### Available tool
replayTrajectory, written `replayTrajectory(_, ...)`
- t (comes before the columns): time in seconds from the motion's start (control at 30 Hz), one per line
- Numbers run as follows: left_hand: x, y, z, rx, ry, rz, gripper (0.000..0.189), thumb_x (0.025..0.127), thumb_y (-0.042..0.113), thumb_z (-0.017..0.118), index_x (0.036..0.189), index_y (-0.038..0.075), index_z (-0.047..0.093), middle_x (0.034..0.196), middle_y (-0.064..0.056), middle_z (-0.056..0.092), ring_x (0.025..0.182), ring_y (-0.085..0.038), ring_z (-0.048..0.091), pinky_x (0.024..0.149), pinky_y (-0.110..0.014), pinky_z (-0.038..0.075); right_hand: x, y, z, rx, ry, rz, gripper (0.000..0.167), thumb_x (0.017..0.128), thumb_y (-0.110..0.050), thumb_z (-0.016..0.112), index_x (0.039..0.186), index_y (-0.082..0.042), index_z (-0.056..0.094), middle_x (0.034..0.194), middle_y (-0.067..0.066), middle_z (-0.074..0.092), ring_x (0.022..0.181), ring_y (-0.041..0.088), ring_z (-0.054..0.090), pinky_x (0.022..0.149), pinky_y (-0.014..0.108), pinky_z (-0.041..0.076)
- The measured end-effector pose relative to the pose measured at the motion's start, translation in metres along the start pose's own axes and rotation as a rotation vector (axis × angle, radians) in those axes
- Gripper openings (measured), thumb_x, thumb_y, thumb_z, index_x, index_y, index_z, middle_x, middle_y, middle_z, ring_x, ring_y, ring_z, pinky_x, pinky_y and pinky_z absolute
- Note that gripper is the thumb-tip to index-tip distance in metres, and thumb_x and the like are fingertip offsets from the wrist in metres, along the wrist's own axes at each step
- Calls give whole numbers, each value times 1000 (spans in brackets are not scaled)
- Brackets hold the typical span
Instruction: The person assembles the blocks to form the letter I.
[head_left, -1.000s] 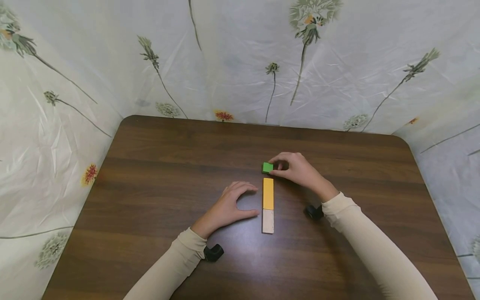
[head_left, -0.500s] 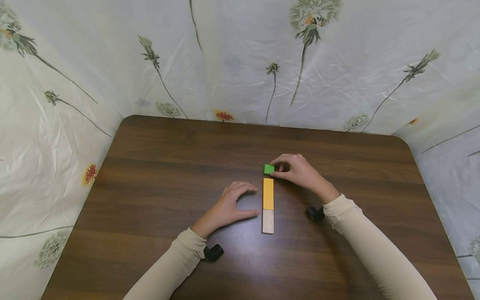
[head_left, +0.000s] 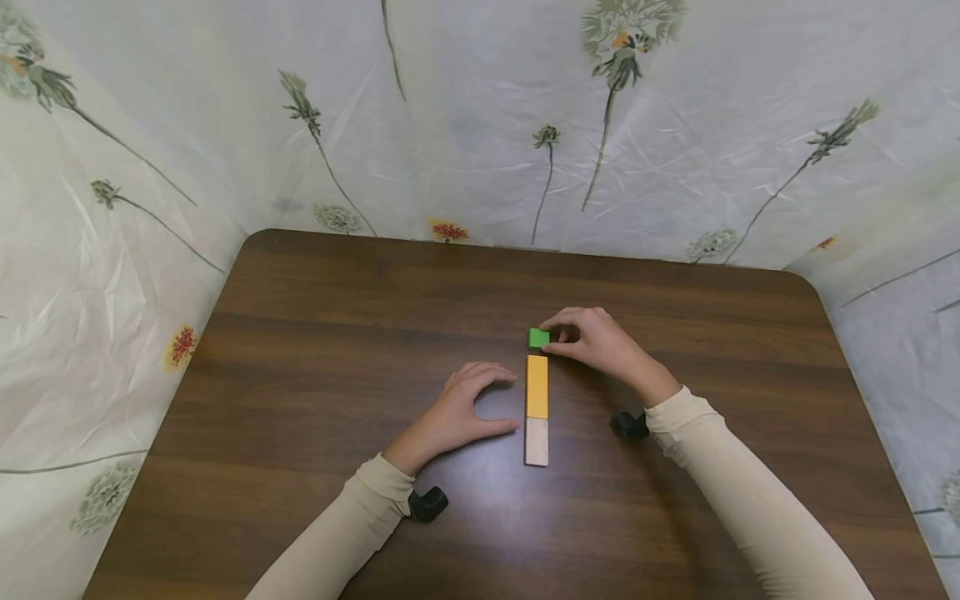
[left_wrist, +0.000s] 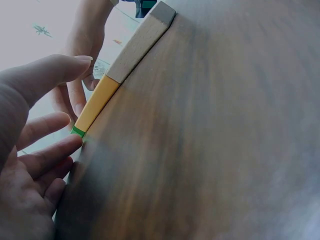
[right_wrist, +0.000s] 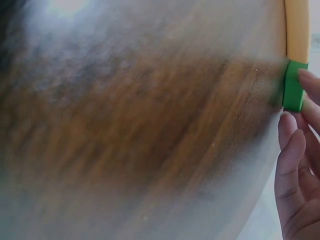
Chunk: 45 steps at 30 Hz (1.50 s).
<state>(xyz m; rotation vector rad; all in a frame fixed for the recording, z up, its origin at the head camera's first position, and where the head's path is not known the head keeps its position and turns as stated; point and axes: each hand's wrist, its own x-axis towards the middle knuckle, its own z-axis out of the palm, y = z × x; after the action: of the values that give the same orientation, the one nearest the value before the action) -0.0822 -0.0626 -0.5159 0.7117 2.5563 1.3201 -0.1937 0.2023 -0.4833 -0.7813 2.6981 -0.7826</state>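
Note:
A small green block [head_left: 538,338] is pinched between the thumb and fingers of my right hand [head_left: 596,340], at the far end of a row. Nearer to me lies a longer yellow block [head_left: 537,387], followed end to end by a plain wooden block [head_left: 536,442]. The green block [right_wrist: 294,86] appears right against the yellow block [right_wrist: 298,30] in the right wrist view, though a thin dark line parts them in the head view. My left hand [head_left: 461,408] rests left of the row, thumb and fingers spread apart, holding nothing.
The row lies on a dark brown wooden table [head_left: 360,333] with rounded far corners. Behind and beside it hangs a pale sheet [head_left: 465,125] printed with dandelions. A black wrist camera [head_left: 428,504] sits by the left wrist, another black camera [head_left: 630,425] by the right.
My right hand has shifted the green block slightly to the right and toward me, closer in line with the yellow block. The left hand stays in place.

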Motion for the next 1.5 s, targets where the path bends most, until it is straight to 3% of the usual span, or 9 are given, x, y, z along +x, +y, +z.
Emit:
replayTrajectory(0.5,0,1,0,3,-12,-17,61,85,36,86,138,15,64,144,-4,61,141,-25,47,118,-59,33,-1,-1,1,2,9,-2,32,88,-22,84,118,-10,77,100,3,76,79,11,63,74,32,51)
replayTrajectory(1.5,-1,3,-1,2,6,13,57,86,34,85,136,14,65,143,-4,62,140,-26,48,118,-58,34,-2,1,2,14,3,16,32,89,-23,83,119,-11,76,105,3,75,80,13,64,74,31,51)
